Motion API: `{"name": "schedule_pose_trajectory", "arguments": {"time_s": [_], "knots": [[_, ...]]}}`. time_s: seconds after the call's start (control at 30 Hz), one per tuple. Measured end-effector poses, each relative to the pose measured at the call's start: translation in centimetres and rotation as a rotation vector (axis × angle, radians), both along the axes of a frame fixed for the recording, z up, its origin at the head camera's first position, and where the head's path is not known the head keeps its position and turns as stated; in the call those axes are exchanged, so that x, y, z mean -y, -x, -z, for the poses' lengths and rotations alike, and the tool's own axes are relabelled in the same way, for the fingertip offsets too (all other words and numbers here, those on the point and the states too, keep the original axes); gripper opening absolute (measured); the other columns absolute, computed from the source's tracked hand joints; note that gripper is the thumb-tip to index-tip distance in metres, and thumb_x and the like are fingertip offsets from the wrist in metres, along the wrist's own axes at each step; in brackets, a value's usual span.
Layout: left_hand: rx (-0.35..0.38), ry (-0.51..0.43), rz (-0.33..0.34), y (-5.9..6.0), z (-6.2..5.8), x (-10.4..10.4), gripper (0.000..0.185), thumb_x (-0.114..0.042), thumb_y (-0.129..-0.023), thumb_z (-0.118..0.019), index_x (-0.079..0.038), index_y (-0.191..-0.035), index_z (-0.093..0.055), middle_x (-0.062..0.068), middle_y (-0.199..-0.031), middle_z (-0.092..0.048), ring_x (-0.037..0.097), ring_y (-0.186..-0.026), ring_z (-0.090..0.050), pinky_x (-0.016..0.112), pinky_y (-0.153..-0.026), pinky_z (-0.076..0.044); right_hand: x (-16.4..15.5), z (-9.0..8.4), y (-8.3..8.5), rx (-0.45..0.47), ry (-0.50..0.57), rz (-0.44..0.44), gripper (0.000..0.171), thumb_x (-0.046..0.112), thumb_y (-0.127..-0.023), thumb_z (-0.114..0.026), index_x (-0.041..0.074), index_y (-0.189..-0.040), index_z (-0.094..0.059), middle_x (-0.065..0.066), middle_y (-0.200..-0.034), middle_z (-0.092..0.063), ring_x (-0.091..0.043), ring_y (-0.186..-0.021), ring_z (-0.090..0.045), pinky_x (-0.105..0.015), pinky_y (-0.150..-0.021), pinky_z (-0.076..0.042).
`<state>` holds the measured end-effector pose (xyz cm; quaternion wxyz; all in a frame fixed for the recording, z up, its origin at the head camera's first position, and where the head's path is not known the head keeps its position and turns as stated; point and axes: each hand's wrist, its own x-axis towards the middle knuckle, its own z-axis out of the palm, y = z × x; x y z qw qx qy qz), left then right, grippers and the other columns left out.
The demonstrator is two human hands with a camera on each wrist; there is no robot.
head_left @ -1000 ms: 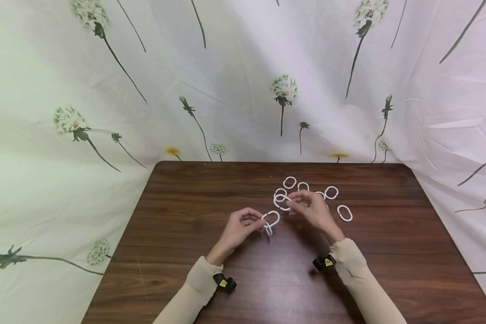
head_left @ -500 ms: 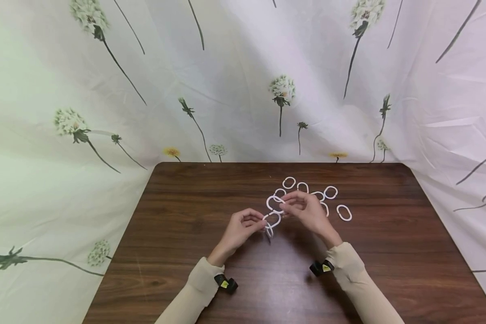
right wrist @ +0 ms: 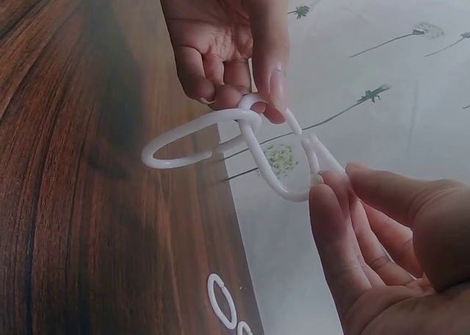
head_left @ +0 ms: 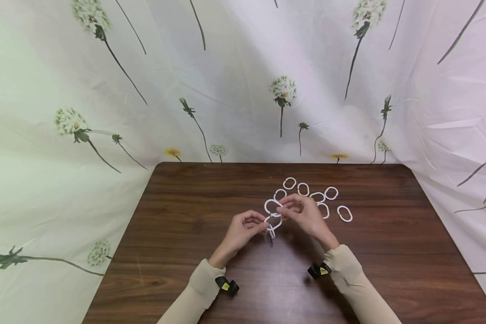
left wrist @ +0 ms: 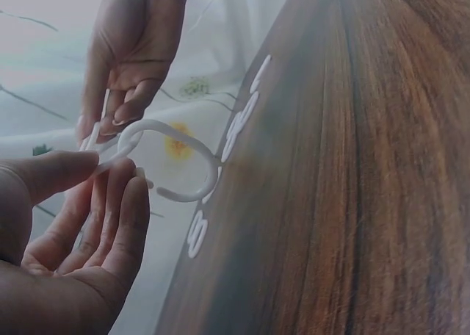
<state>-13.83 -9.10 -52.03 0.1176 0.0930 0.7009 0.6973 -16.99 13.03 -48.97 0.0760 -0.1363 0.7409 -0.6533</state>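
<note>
White oval plastic curtain rings, each with a small gap, are in both hands. My left hand (head_left: 239, 231) pinches one curtain ring (right wrist: 275, 188) between thumb and fingers. Through that ring hangs a second curtain ring (left wrist: 213, 175), tilted above the table in the left wrist view. My right hand (head_left: 308, 218) pinches a third curtain ring (head_left: 267, 203) by its side. This third ring meets the left-held ring near its gap in the right wrist view; whether it is hooked through, I cannot tell. Fingertips hide part of both pinched rings.
Several loose curtain rings (head_left: 344, 213) lie on the dark wooden table (head_left: 186, 193), beyond and to the right of the hands. A white cloth (head_left: 243, 112) printed with dandelions hangs behind the table's back edge. Each wrist wears a small black camera (head_left: 227, 286).
My right hand has moved left and slightly toward me, bringing its ring from the loose rings to the left-held ring. My left hand has shifted slightly right and keeps its pinch.
</note>
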Motion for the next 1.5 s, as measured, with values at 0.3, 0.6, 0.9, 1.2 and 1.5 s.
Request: {"name": "schedule_pose_trajectory", "arguments": {"time_s": [0.3,0.6,0.9,1.2,1.5], "knots": [[0.002,-0.007,0.003,-0.02,0.12,-0.06,0.026,-0.009,-0.088,-0.073,0.008,-0.105,-0.063,0.034,-0.098,-0.068,0.047,-0.091,-0.069,0.058,-0.084,-0.058,-0.01,0.12,-0.05,-0.007,0.018,0.008,0.028,0.005,-0.087,-0.073,-0.013,-0.106,-0.063,-0.035,-0.094,-0.068,-0.034,-0.075,-0.073,-0.054,-0.073,-0.060],[-0.006,-0.004,0.020,0.05,-0.05,-0.20,0.032,-0.009,-0.088,-0.072,0.013,-0.108,-0.060,0.033,-0.099,-0.067,0.042,-0.089,-0.071,0.057,-0.084,-0.058,0.10,0.33,-0.05,-0.007,0.007,0.065,0.019,0.008,-0.086,-0.074,-0.006,-0.096,-0.068,-0.033,-0.088,-0.069,-0.029,-0.066,-0.072,-0.047,-0.065,-0.063],[-0.002,-0.004,0.010,-0.04,0.08,-0.59,0.024,-0.006,-0.087,-0.073,0.008,-0.104,-0.063,0.034,-0.099,-0.068,0.037,-0.086,-0.072,0.057,-0.083,-0.058,0.21,0.32,-0.13,-0.026,-0.016,0.076,0.015,0.009,-0.087,-0.074,-0.004,-0.093,-0.069,-0.036,-0.088,-0.068,-0.022,-0.060,-0.070,-0.047,-0.060,-0.062],[0.021,-0.046,0.008,-0.25,0.36,-0.68,0.028,-0.005,-0.086,-0.074,0.011,-0.105,-0.061,0.035,-0.098,-0.068,0.038,-0.085,-0.073,0.058,-0.083,-0.058,0.59,0.63,-0.45,-0.029,-0.064,0.113,0.015,0.012,-0.086,-0.076,0.000,-0.092,-0.069,-0.032,-0.084,-0.070,-0.024,-0.060,-0.071,-0.055,-0.064,-0.060],[0.046,-0.037,-0.008,-0.30,0.25,-0.91,0.028,-0.005,-0.085,-0.075,0.011,-0.104,-0.062,0.032,-0.097,-0.069,0.040,-0.087,-0.072,0.057,-0.084,-0.058,0.74,0.91,-0.45,-0.052,-0.097,0.125,0.013,0.012,-0.086,-0.076,0.002,-0.090,-0.068,-0.030,-0.081,-0.070,-0.039,-0.064,-0.070,-0.052,-0.061,-0.061]]}}
